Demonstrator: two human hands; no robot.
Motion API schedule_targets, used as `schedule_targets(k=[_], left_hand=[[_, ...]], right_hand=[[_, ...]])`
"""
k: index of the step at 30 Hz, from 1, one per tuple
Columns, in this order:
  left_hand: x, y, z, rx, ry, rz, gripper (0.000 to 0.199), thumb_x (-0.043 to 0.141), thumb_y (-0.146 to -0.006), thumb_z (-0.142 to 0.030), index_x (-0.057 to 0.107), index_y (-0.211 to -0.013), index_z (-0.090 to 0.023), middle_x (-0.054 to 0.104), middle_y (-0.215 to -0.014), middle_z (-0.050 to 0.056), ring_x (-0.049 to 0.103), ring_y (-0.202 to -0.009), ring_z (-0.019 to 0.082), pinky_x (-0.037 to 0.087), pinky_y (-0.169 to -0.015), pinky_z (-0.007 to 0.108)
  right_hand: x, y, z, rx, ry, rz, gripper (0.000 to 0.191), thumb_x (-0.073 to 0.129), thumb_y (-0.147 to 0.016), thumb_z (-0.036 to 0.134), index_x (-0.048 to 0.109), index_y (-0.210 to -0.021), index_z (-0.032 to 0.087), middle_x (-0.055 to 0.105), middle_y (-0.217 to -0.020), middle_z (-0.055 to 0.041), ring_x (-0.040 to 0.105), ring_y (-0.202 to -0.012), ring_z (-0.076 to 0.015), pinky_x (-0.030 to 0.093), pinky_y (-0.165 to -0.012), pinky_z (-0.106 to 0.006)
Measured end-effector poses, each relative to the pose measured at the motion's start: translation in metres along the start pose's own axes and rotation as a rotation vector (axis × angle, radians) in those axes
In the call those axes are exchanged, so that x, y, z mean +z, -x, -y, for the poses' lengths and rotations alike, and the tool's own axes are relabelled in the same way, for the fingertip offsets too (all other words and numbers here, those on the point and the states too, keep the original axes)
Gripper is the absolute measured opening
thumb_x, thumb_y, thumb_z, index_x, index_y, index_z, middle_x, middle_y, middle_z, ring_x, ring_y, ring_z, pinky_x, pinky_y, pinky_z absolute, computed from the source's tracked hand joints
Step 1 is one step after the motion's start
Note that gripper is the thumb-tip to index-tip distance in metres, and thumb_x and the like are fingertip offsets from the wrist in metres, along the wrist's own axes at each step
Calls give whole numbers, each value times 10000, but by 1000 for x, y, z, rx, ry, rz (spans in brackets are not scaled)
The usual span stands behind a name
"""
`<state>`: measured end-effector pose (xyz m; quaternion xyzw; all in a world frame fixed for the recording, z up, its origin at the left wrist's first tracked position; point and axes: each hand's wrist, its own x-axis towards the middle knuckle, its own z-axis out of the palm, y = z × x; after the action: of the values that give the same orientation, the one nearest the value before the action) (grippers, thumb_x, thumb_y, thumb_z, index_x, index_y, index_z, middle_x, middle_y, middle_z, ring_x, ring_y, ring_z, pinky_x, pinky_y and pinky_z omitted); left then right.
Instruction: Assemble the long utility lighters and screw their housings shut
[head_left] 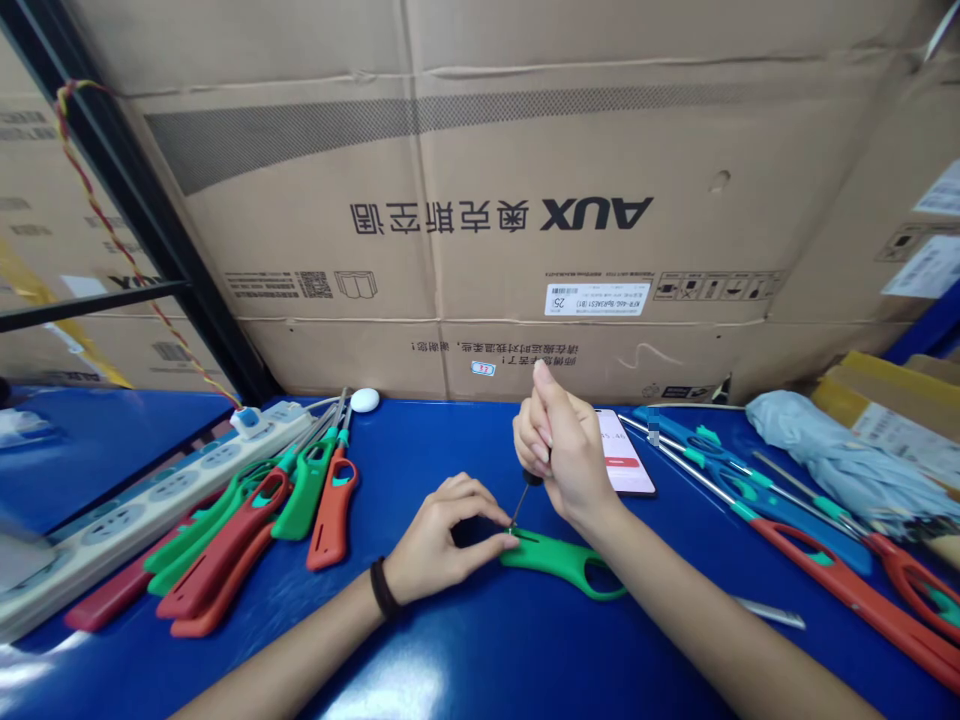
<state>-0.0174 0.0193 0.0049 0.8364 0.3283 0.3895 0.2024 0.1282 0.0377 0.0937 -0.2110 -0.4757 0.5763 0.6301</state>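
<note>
My right hand (566, 445) is closed in a fist around the dark handle of a screwdriver (519, 505). The thin shaft slants down to the left end of a green lighter casing (551, 557), which lies on the blue table. At that same end, my left hand (450, 535) pinches with thumb and forefinger around the screwdriver's tip. A small metal bit shows between those fingertips, too small to name. The casing's trigger loop points right, partly behind my right forearm. A dark band circles my left wrist.
Left stand several red and green lighters (330, 515) beside a white power strip (172, 490). A phone (626, 455) lies behind my right hand. More long lighters (806, 560) and a grey-blue plastic bag (810, 430) are at right. A large cardboard box (480, 130) walls off the back.
</note>
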Motion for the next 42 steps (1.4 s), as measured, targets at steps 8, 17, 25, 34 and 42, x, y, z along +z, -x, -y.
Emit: schedule_targets(k=[8,17,25,34,42], left_hand=[[0,0,2,-13,41,46,95,639,-865,-261,718,-860,-208,707,-840,33,609,-796,164,431,-817,338],[-4,-2,2,-24,12,114,132,627,-871,-303,750,-881,-255,668,-926,40,566,-858,179,412,-828,346],[-4,0,1,52,-80,151,168,573,-906,-263,740,-916,-241,652,-906,44,557,-831,169,415,-816,334],[-9,3,-2,211,-232,162,172,568,-895,-263,735,-920,-229,662,-847,55,550,-755,167,430,-753,323],[-13,2,-9,301,-263,186,199,701,-795,-361,718,-939,-225,671,-849,45,567,-732,166,448,-712,316]], right_hand=[[-2,-3,5,-28,17,5,583,622,-783,557,316,-426,213,316,-339,86,238,-275,-37,131,-287,-204],[-6,-8,19,-73,38,-43,564,591,-820,495,307,-421,216,311,-338,85,257,-277,-41,155,-291,-213],[-8,-8,20,-80,22,-27,573,618,-799,509,311,-414,215,315,-336,85,258,-275,-40,139,-292,-216],[-8,-8,20,-71,32,-13,571,619,-791,520,311,-419,215,315,-341,87,247,-278,-40,134,-288,-214],[-8,-7,19,-62,3,-3,554,569,-844,478,327,-421,215,317,-336,82,249,-279,-44,135,-286,-205]])
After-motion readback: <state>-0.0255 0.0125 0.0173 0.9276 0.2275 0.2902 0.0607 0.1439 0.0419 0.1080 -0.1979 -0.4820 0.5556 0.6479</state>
